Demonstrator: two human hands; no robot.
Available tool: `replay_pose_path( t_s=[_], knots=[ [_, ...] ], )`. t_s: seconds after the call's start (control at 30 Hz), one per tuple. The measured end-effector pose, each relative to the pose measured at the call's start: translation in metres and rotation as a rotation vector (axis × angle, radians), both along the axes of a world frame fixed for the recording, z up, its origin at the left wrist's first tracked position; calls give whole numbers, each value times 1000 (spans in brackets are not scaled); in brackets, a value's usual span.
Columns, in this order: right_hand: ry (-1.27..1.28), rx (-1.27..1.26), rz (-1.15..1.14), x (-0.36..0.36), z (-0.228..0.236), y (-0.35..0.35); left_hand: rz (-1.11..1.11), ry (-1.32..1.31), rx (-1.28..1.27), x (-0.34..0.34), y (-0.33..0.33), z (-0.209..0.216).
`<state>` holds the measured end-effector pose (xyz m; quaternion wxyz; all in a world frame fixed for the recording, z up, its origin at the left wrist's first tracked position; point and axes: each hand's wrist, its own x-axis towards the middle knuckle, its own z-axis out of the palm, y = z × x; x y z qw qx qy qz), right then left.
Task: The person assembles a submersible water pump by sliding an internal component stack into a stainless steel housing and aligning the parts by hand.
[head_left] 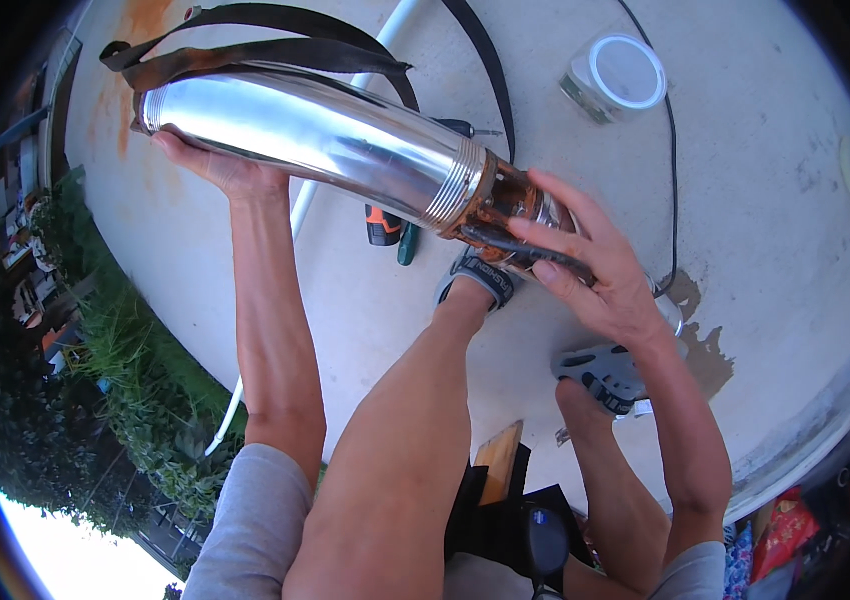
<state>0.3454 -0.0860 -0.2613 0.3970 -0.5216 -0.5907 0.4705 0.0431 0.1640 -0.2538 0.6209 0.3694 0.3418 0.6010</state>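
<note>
Left hand (245, 172) under a shiny metal cylinder (315, 135), right hand (605, 265) around its rusty end (488, 200) (black straps (325, 55) alongside)

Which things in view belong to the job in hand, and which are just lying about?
Job in hand:
metal cylinder, held by the left hand
rusty end fitting, held by the right hand
perhaps the orange-and-black tool

Seemingly lying about:
white-lidded tub
white pipe
black cable

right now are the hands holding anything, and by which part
A shiny metal cylinder: left hand under its threaded left end, right hand on the rusty fitting at its other end.
</note>
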Motion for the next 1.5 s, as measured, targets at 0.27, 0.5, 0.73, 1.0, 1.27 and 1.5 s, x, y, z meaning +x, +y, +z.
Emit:
replay_pose_path(
  t_s=[0.27, 0.5, 0.73, 1.0, 1.27, 1.5],
  knots=[
    [-241, -28, 202, -1, 9, -2, 224, 214, -136, 1, -17, -17],
    [-527, -106, -29, -17, -21, -25, 270, 102, -203, -14, -15, -34],
    [-620, -258, 13, -23, -27, -14, 257, 57, -278, -24, -12, -46],
    [-547, -308, 121, -12, -29, -5, 199, -42, -259, -27, -17, -41],
    [-462, -387, 131, 6, -22, 1, 164, -67, -250, -2, -12, -29],
    [-445, -383, 133, 28, -19, 6, 201, -23, -269, 21, -11, -22]
  ],
)
